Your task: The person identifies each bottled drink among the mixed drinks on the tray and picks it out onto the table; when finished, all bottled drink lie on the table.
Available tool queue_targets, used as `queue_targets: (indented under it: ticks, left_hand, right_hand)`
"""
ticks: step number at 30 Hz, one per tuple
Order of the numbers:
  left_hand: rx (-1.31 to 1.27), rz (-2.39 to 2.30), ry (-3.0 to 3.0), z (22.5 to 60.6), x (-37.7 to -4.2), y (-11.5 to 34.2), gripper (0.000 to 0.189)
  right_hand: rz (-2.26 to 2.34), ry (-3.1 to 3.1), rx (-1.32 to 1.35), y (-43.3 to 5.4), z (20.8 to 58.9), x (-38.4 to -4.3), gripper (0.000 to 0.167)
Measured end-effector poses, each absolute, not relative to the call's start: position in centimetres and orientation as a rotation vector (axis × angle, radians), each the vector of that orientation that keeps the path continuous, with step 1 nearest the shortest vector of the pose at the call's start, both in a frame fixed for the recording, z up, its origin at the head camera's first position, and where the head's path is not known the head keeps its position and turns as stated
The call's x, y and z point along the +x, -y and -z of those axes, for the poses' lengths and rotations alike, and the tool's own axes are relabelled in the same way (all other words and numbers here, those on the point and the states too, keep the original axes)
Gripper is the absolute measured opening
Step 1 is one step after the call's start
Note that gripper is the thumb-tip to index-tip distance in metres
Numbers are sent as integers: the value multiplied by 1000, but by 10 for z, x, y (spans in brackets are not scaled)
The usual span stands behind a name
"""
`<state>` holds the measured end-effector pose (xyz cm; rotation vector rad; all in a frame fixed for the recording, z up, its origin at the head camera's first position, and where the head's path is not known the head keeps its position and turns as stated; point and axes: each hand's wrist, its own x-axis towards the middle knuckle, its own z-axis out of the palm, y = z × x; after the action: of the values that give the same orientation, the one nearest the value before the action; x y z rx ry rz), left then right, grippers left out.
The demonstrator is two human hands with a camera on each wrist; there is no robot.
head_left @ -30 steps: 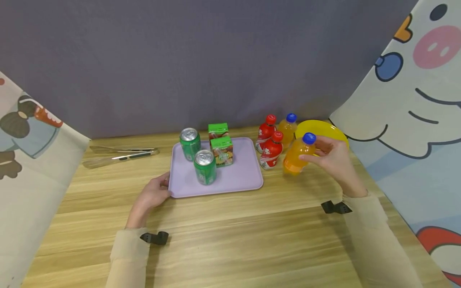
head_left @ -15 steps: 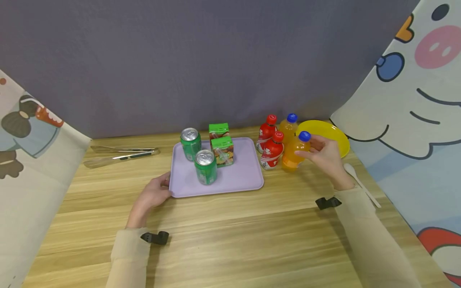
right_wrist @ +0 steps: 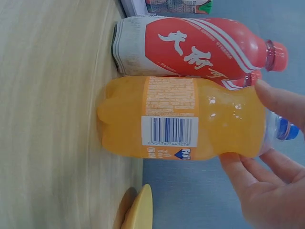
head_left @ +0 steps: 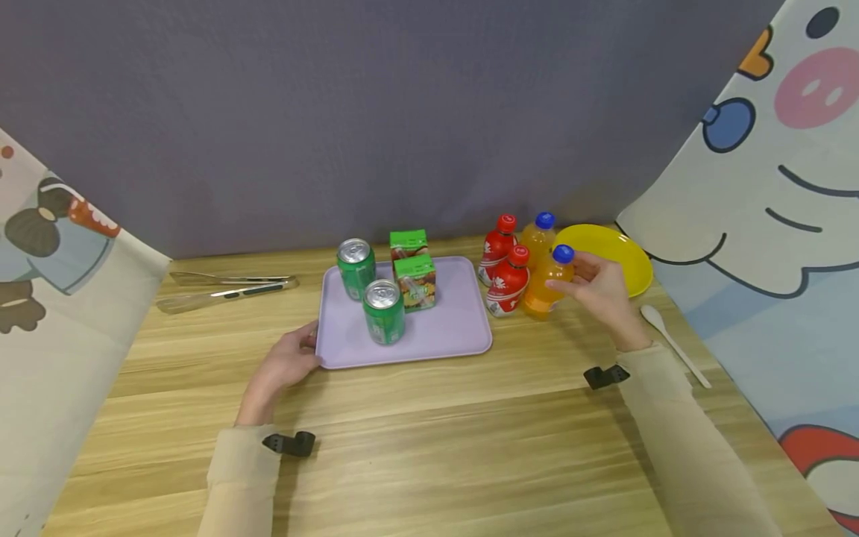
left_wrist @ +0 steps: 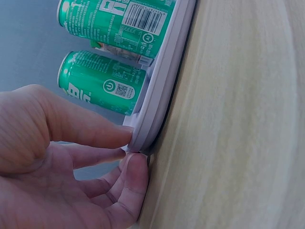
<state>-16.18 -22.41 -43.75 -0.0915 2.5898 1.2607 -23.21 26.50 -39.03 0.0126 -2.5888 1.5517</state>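
Observation:
My right hand (head_left: 602,294) holds an orange soda bottle (right_wrist: 176,117) with a blue cap by its upper part, thumb on one side and fingers on the other. The bottle stands upright beside a red-and-white bottle (head_left: 508,280), with another red bottle (head_left: 496,247) and a second orange soda bottle (head_left: 539,236) behind. At the lilac tray (head_left: 450,335), my left hand (head_left: 290,359) pinches the left front corner, thumb at the rim and fingertips at its underside. On the tray are two green cans (head_left: 384,317) (head_left: 356,272) and two juice boxes (head_left: 417,287) (head_left: 406,242).
Metal tongs (head_left: 231,292) lie at the left back of the wooden table (head_left: 429,447). A yellow plate (head_left: 627,261) is behind my right hand, and a white spoon (head_left: 674,344) lies to its right. A grey wall (head_left: 403,127) rises behind the table.
My right hand has moved left with the orange soda bottle, bringing it down upright beside the red bottles. The spoon has come into sight. My left hand stays at the tray.

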Motion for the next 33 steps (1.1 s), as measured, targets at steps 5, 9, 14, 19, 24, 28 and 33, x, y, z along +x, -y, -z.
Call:
queue_targets:
  ticks: [5,9,14,19,24,28,33]
  left_hand:
    - [-99,-1253,-2592,439,-162,226,77]
    - [-116,-1270,-2582,440,-160,227,76]
    - [-130,-1318,-2555,439,-158,227,75]
    - [-99,-1248,-2569,437,-159,226,73]
    - [-40,-1231,-2597,437,-150,230,71]
    - [-27,-1278,-2644,438,-140,236,66]
    - [-6,-1314,-2748,433,-129,240,56]
  right_hand:
    - [-1577,2582,-9,-264,394,-231,70]
    - [-1603,2551,11,-263,398,-232,70]
    - [-1625,2500,47,-261,402,-232,67]
    - [-1595,2483,63,-263,408,-230,64]
    - [-1451,2586,124,-263,409,-224,66]
    - [-1312,2758,198,-265,412,-217,66]
    - [-1110,2996,319,-268,413,-208,69]
